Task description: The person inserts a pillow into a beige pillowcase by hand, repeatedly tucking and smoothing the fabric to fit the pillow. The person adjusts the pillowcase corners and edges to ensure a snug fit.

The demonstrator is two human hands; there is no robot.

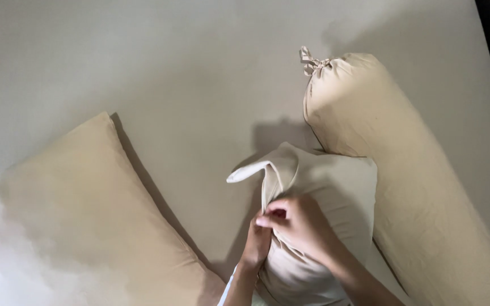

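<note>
A: Position of the small pillow [336, 192]?

B: Low centre of view, on the bed [199, 85]. Wedged between large pillow [86, 215] at left and long bolster [404, 170] at right; touching the bolster along its right edge, apart from the large pillow. Beige cover, same tone as the other two.

A: Grip status, both sides?

B: Right hand [299, 224] closed, fingers pinched on a fold of the cover at the small pillow's near left edge. Left hand [256, 243] just beneath and touching the right, closed on the same gathered cloth. Fingertips partly hidden; exact pinch point not resolved.

A: Relation of pillow to grip?

B: Bulk of pillow beyond and to the right of the grip. Loose flap [256, 170] of cover standing up directly above the grip, tip curling left. Lower end of pillow running down under the right forearm.

A: Bolster detail?

B: Lying diagonally, knotted end [311, 62] at top, well apart from both hands.
</note>
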